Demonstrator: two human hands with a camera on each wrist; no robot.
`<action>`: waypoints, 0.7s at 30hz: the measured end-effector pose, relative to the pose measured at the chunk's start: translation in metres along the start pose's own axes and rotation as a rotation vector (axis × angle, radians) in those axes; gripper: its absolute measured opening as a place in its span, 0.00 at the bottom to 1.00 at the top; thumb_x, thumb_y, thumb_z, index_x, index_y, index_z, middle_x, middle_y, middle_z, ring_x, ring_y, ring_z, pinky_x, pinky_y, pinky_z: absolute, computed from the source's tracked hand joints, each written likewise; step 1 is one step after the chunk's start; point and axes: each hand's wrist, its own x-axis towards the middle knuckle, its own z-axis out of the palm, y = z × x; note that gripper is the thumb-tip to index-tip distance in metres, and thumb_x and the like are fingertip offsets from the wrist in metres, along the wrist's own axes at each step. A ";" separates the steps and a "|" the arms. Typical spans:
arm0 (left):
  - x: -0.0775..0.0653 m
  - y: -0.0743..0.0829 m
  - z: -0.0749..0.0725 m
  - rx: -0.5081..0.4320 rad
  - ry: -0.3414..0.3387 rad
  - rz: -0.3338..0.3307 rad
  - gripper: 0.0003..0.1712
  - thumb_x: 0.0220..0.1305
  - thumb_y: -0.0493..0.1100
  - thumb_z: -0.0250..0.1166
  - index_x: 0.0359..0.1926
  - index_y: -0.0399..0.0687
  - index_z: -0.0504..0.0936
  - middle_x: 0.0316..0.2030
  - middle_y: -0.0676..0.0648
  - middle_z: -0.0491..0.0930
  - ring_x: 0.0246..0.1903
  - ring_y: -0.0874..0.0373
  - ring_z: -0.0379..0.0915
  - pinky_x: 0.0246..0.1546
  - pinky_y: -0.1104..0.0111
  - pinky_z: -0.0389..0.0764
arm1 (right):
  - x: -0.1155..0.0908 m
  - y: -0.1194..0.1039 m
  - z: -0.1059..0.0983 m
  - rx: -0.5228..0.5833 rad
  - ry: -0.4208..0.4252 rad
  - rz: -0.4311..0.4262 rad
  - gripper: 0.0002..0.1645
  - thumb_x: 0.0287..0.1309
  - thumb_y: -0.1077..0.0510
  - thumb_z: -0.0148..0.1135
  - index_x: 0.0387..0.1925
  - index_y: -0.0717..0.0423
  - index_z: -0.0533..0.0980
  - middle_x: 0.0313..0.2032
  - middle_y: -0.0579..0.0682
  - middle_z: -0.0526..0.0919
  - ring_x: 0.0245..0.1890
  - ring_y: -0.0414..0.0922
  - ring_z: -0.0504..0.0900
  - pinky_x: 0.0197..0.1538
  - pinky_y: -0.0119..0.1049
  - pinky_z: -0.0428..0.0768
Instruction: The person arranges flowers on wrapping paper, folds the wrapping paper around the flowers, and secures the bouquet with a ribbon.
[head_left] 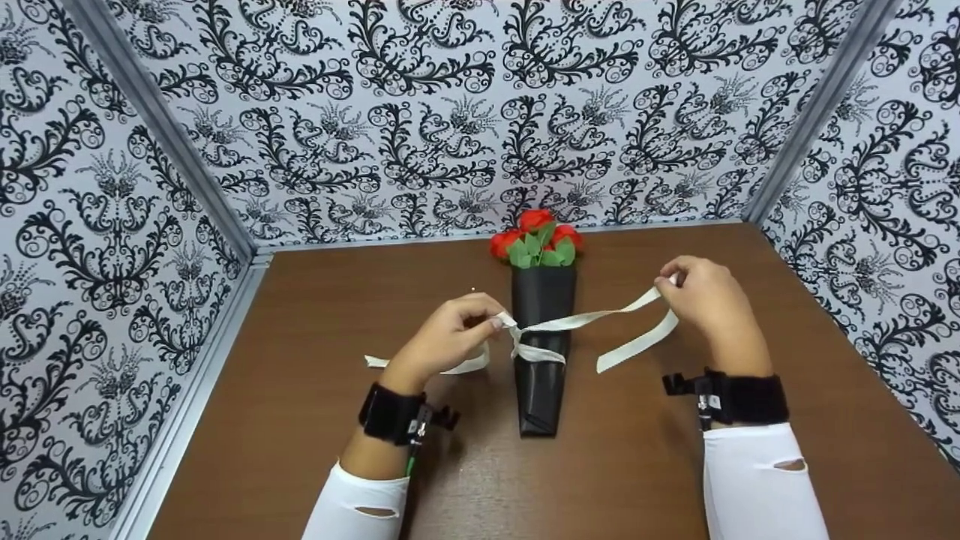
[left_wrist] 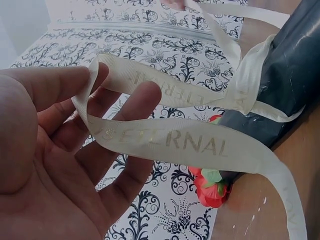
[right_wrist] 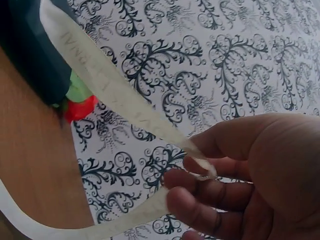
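A bouquet of red roses (head_left: 537, 220) with green leaves lies on the table, its stems in a black wrapper (head_left: 541, 296) that narrows toward me. Around the wrapper's middle runs a cream ribbon (head_left: 541, 354), crossed at its left side. My left hand (head_left: 454, 334) pinches one end of it close beside the wrapper; in the left wrist view the ribbon, printed "ETERNAL", bends over between thumb and finger. Out to the right, my right hand (head_left: 705, 296) pinches the other end, holding that length stretched above the table. Its loose tail (head_left: 637, 345) hangs below the fingers.
The brown wooden table (head_left: 322, 322) stands against panels of black-and-white patterned wallpaper (head_left: 420, 135) at the back and both sides. Metal frame strips (head_left: 180, 157) run along the corners. Black straps with small cameras (head_left: 424, 420) sit on both wrists.
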 end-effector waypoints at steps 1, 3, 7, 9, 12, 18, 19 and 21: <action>0.000 0.001 0.001 -0.002 -0.003 0.006 0.09 0.75 0.39 0.64 0.44 0.43 0.90 0.43 0.52 0.86 0.44 0.58 0.81 0.51 0.60 0.83 | 0.001 0.001 0.002 -0.007 -0.013 0.007 0.21 0.71 0.45 0.60 0.56 0.53 0.81 0.45 0.58 0.87 0.44 0.58 0.84 0.46 0.56 0.79; 0.000 0.002 0.003 -0.002 -0.007 0.017 0.08 0.75 0.39 0.64 0.42 0.44 0.91 0.46 0.52 0.86 0.48 0.58 0.81 0.53 0.63 0.83 | 0.002 0.001 0.004 -0.012 -0.052 0.013 0.24 0.71 0.44 0.59 0.60 0.52 0.79 0.49 0.59 0.87 0.48 0.61 0.84 0.50 0.60 0.79; 0.001 0.005 0.006 0.008 -0.016 0.027 0.08 0.73 0.38 0.65 0.38 0.46 0.91 0.49 0.53 0.85 0.54 0.59 0.79 0.59 0.66 0.80 | 0.002 -0.007 0.009 -0.026 -0.099 -0.012 0.28 0.73 0.44 0.59 0.66 0.52 0.76 0.55 0.61 0.88 0.54 0.63 0.86 0.57 0.66 0.79; 0.001 0.006 0.007 0.013 -0.008 0.029 0.08 0.73 0.38 0.66 0.39 0.43 0.91 0.49 0.51 0.83 0.52 0.58 0.78 0.57 0.66 0.80 | 0.001 -0.014 0.012 -0.016 -0.114 -0.048 0.27 0.73 0.44 0.60 0.65 0.53 0.77 0.54 0.61 0.88 0.53 0.62 0.87 0.57 0.64 0.79; 0.001 0.007 0.011 0.028 0.003 0.024 0.08 0.72 0.38 0.67 0.42 0.40 0.91 0.45 0.49 0.79 0.46 0.59 0.76 0.50 0.67 0.80 | -0.002 -0.030 0.021 0.045 -0.127 -0.115 0.24 0.76 0.42 0.59 0.60 0.54 0.81 0.48 0.56 0.91 0.47 0.56 0.89 0.56 0.60 0.83; 0.004 0.011 0.026 0.099 -0.001 0.036 0.08 0.71 0.38 0.68 0.46 0.43 0.92 0.33 0.51 0.75 0.33 0.62 0.71 0.34 0.72 0.75 | -0.013 -0.076 0.047 0.376 -0.310 -0.210 0.33 0.78 0.33 0.52 0.58 0.56 0.82 0.40 0.53 0.93 0.38 0.51 0.92 0.46 0.51 0.89; 0.005 0.011 0.030 0.122 -0.003 0.048 0.08 0.71 0.38 0.68 0.46 0.44 0.92 0.32 0.51 0.75 0.32 0.62 0.71 0.33 0.73 0.74 | -0.016 -0.082 0.051 0.442 -0.352 -0.220 0.33 0.78 0.33 0.52 0.59 0.56 0.81 0.40 0.54 0.93 0.38 0.53 0.93 0.44 0.49 0.89; 0.007 0.011 0.036 0.179 -0.014 0.075 0.08 0.71 0.39 0.69 0.45 0.45 0.92 0.31 0.51 0.77 0.32 0.63 0.72 0.33 0.73 0.75 | -0.020 -0.093 0.060 0.551 -0.424 -0.237 0.31 0.78 0.35 0.53 0.61 0.55 0.80 0.40 0.56 0.92 0.39 0.56 0.92 0.42 0.47 0.90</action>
